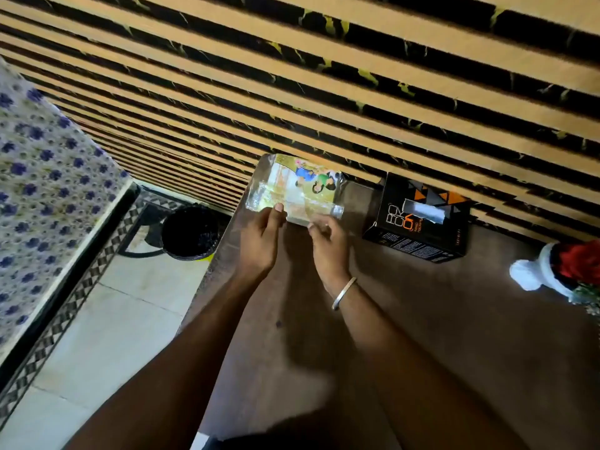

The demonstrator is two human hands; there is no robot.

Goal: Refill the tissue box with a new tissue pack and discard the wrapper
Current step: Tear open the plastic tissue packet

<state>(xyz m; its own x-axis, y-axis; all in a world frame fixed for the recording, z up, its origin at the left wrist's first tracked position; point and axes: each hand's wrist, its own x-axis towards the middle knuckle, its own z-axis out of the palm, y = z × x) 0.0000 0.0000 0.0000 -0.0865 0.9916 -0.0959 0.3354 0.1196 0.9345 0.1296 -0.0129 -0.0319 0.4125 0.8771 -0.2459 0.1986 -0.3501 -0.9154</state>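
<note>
A clear plastic tissue pack with a printed picture of people lies at the far left corner of the brown table, against the slatted wall. My left hand pinches its near left edge with thumb and fingers. My right hand, a metal bangle on its wrist, grips the near right edge of the wrapper. To the right stands the black tissue box with orange triangles and a slot on top where a white tissue shows. Whether the pack is sealed I cannot tell.
A black waste bin stands on the tiled floor left of the table, beside a black metal stand. A bed with a blue-flowered cover fills the far left. A white vase with red flowers stands at the table's right edge.
</note>
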